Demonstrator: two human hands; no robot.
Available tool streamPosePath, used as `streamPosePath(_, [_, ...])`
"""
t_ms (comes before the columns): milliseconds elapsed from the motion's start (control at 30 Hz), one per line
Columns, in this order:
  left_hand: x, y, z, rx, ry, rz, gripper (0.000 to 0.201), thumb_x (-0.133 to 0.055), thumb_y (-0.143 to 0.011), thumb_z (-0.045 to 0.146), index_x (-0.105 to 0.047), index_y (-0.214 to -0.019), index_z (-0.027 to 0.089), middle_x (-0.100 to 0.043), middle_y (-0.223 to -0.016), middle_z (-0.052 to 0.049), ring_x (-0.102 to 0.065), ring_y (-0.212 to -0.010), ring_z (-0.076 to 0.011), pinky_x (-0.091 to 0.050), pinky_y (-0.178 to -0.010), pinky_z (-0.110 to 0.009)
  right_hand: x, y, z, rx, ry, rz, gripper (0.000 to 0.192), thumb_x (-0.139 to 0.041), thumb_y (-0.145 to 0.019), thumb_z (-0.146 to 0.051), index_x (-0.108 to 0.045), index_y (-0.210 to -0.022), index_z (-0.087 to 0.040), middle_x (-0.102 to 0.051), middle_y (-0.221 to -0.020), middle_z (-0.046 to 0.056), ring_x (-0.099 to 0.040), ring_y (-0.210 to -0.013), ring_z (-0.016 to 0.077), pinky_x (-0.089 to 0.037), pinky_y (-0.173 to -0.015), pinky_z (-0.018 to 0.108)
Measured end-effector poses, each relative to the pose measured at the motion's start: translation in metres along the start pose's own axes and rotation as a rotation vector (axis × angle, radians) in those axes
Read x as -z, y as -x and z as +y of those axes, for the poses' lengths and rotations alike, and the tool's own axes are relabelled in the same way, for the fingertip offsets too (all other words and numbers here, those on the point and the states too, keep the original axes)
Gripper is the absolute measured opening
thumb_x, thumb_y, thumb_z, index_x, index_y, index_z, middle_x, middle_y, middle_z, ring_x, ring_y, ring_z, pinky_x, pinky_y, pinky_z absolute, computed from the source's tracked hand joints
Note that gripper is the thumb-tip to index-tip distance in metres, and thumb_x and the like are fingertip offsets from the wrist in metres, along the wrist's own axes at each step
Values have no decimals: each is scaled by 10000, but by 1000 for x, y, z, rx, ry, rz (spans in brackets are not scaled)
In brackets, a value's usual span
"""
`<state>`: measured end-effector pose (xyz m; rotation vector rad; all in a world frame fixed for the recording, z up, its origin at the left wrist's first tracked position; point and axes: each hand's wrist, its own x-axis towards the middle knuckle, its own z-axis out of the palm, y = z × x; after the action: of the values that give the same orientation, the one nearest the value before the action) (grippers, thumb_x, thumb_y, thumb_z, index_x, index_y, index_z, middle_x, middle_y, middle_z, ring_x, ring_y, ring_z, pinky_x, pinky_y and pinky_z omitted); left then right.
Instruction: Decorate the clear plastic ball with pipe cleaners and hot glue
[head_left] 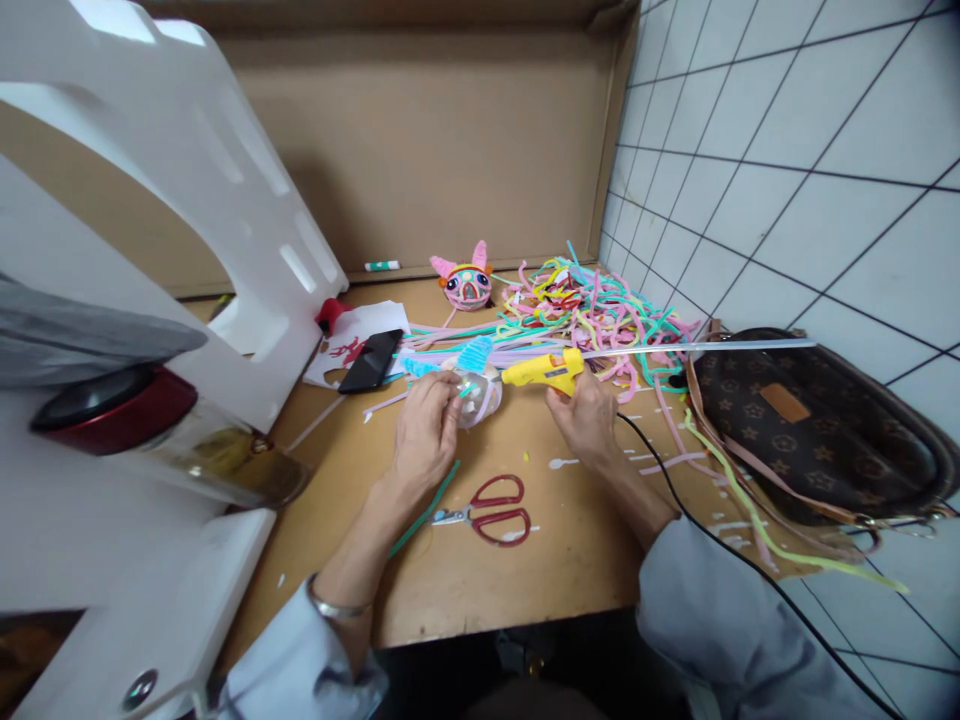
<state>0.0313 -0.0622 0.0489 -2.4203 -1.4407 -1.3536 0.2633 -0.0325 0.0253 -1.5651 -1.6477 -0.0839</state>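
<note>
My left hand (pixel 424 430) grips a small clear ball-shaped craft piece (pixel 480 392) with light blue fuzzy ears on top. My right hand (pixel 585 415) holds a yellow hot glue gun (pixel 544 372) with its nozzle pointed left at the craft piece; a long clear glue stick (pixel 697 348) juts out of its back to the right. A black cord (pixel 720 545) runs from the gun toward me. Red-handled scissors (pixel 491 512) lie on the wooden table (pixel 570 560) between my forearms, beside a green pipe cleaner (pixel 427 510).
A heap of coloured pipe cleaners (pixel 592 300) lies at the back right, with a finished pink-eared figure (pixel 466 282) behind. A black phone (pixel 370 360) rests on papers at left. A brown patterned bag (pixel 810 425) sits at right. A white frame (pixel 150 200) and bottle (pixel 217 455) crowd the left.
</note>
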Motion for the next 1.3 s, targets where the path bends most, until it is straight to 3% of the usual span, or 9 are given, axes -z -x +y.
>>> streamPosePath(167, [-1,0,-1,-2,-3,8,138,-449,-982,240,-560,-911,198,-680,-1104,-110,-630,-1057,-224,-508,-959,-398,-3,1,2,27,-4,45,193,-508,-803,-266,-588,-956,-180,-704,-836,120,-643,-796,283,-459,-676,337])
streamPosePath(400, [-1,-1,-1,-13,-6,9,135,-452,-979,232,-559,-904,198,-682,-1091,-103,-633,-1043,-219,-511,-946,-387,-3,0,3,28,4,-1,228,-506,-810,-245,-589,-1006,-162,-700,-868,133,-635,-821,288,-455,-696,345])
streamPosePath(633, [1,0,-1,-28,-13,8,132,-446,-983,217,-556,-913,194,-676,-1088,-105,-629,-1033,-213,-512,-933,-374,3,-1,-2,-21,45,-30,167,-522,-783,-246,-584,-917,-167,-694,-814,133,-654,-785,293,-456,-668,343])
streamPosePath(967, [0,-2,2,-8,-5,2,131,-441,-980,221,-547,-905,203,-678,-1084,-104,-626,-1035,-217,-507,-935,-384,0,0,2,63,42,47,134,-506,-784,-229,-566,-900,-198,-695,-777,103,-649,-749,267,-471,-662,331])
streamPosePath(1300, [1,-2,2,8,12,-12,146,-439,-974,235,-558,-898,199,-678,-1086,-108,-624,-1043,-228,-504,-955,-403,1,0,0,18,29,43,177,-497,-771,-262,-585,-905,-186,-704,-764,108,-654,-733,271,-471,-646,335])
